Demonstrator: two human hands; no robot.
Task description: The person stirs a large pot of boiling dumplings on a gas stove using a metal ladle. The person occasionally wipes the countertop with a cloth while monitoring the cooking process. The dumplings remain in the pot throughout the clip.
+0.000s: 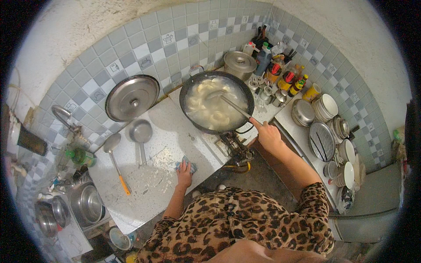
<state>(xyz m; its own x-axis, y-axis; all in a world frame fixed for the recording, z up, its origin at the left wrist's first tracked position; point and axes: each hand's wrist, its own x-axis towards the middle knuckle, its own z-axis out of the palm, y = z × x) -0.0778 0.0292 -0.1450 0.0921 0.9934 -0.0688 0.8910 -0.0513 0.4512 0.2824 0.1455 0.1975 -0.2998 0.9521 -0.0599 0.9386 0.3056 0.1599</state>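
Observation:
My right hand (268, 133) grips the handle of a metal ladle (235, 106), whose bowl lies in the cloudy liquid of a large black wok (184, 113). Pale dumplings (201, 88) float around it, with steam or foam over the surface. On the white countertop (194, 131), my left hand (185, 177) rests on a blue and white cloth (190, 164), fingers over it. Wet streaks and pale crumbs (164, 157) lie just left of the cloth. The wok stands on a gas burner (241, 153) at the counter's right end.
Left on the counter are a small saucepan (140, 131) and an orange-handled skimmer or ladle (122, 184). A wok lid (133, 98) leans against the tiles. Behind the wok stand a lidded pot (240, 64) and sauce bottles (286, 79). Bowls and plates (345, 174) line the right counter; a sink (87, 202) is left.

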